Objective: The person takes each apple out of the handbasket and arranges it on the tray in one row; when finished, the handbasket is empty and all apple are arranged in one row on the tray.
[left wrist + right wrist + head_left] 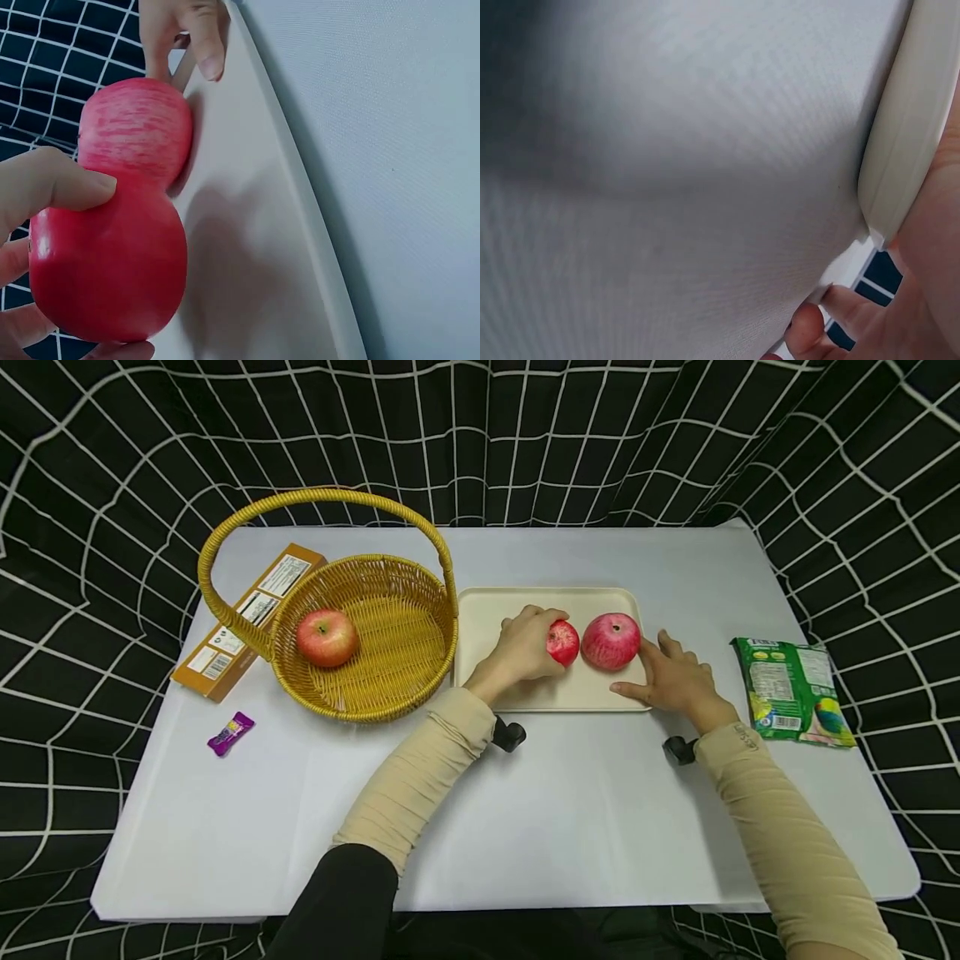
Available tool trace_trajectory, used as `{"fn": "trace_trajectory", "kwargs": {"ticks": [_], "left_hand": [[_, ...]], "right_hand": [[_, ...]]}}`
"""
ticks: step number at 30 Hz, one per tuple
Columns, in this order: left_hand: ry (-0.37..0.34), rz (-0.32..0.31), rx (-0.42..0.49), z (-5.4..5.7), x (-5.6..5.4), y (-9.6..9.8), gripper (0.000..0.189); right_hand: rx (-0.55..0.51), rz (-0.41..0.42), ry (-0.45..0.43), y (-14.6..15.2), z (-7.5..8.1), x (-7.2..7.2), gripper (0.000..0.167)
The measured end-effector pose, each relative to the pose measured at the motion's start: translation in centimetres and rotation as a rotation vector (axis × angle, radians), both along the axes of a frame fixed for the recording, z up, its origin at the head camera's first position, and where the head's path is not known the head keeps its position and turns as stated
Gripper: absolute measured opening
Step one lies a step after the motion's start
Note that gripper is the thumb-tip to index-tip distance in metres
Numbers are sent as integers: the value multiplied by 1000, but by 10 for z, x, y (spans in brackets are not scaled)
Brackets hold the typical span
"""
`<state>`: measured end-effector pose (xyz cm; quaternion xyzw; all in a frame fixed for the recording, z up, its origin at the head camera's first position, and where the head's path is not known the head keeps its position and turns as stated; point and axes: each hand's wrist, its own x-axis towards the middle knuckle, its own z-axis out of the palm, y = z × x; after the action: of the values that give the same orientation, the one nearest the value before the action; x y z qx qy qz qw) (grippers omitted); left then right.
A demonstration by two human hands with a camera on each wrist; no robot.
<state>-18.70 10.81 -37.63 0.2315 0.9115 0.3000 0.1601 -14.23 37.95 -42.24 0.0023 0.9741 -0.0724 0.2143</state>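
My left hand [525,646] grips a red apple [562,643] over the cream tray [480,610]. In the left wrist view, the thumb lies on top of the glossy red apple [112,262] and fingers curl beneath it. Just right of it on the tray sits a pink streaked apple [611,642], which it appears to touch. At the tray's right end is my right hand [675,677], thumb over the rim and fingers spread outside it. It holds no apple. The right wrist view shows the tray's edge [904,127] beside that hand, with the contact partly hidden.
Left of the tray stands a yellow wicker basket [397,647] with a tall handle and an apple [327,637] inside. A brown box [217,664] lies behind the basket's left side. A purple wrapped candy [231,733] is at left, a green packet [793,692] at far right.
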Motion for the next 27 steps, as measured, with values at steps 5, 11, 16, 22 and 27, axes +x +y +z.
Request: {"fn": "trace_trajectory", "kwargs": {"ticks": [5,11,16,22,27], "left_hand": [[11,5,-16,-7,-5,7,77],[16,21,-31,-15,-7,13,75],[10,33,-17,-15,-8,15,77],[-18,38,-1,-14,-8,15,78],[-22,42,11,-15,-8,15,79]], "right_hand": [[5,-8,1,-2,1,1,111],[12,-3,-3,-2,0,0,110],[11,-11,11,-2,-1,-1,111],[7,-19,12,-3,0,-1,111],[3,-21,4,-4,-1,0,111]]}}
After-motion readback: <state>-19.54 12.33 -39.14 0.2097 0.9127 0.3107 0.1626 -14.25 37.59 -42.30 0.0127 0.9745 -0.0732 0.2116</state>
